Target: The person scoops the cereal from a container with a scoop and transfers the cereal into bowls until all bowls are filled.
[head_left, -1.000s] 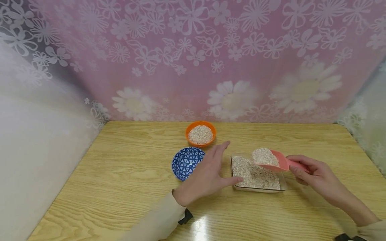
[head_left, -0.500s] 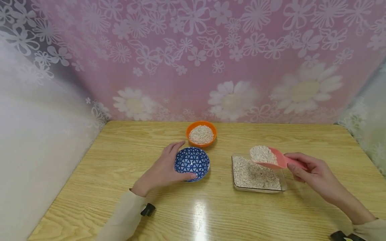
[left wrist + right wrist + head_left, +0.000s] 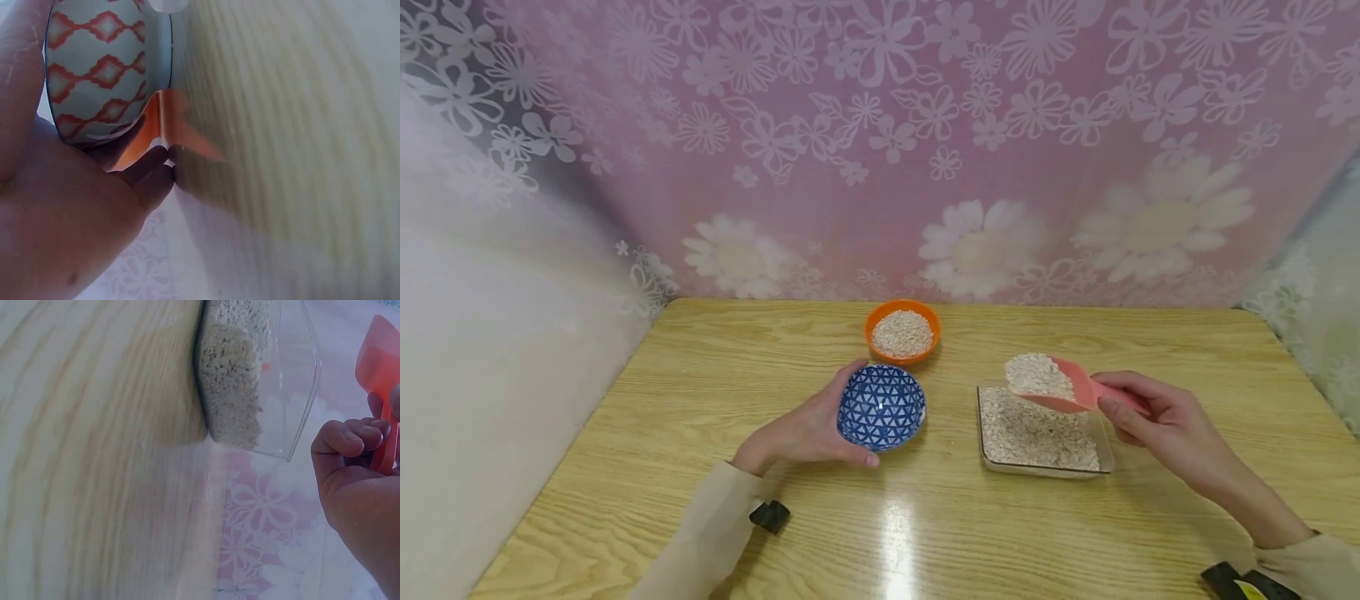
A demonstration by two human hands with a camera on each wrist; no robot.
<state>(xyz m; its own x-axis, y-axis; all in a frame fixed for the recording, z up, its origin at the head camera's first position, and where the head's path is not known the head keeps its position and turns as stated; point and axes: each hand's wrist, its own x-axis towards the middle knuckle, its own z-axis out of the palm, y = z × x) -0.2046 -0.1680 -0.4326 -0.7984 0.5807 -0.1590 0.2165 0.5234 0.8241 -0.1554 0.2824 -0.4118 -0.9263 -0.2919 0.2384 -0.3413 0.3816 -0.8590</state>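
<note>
The person's left hand (image 3: 808, 429) grips a blue-patterned bowl (image 3: 882, 408) from its left side: the fingers are spread as wide as the bowl, the thumb along the near rim and the other fingers around the far side. In the left wrist view the outside of this bowl is white with red diamonds, and its foot is very close to the tabletop (image 3: 760, 342); whether it touches, I cannot tell.

The right hand (image 3: 1165, 421) has its fingers closely curled on the handle of a pink scoop (image 3: 1082, 392), which carries a heap of flakes (image 3: 1039, 375). The scoop is in the air above a clear rectangular container (image 3: 1045, 471), also with flakes in it, and its lip points to the left. The right wrist view shows the scoop well higher than the container's rim.

Between the bowl in the left hand and the container there is a strip of tabletop, which gives room for moving sideways. Behind, the room is narrower: an orange bowl (image 3: 901, 361) with flakes is just beyond the blue rim, near the back edge of the tabletop, where a flowered pink cloth (image 3: 850, 225) rises. The tabletop extends widely to the left of the left hand.
</note>
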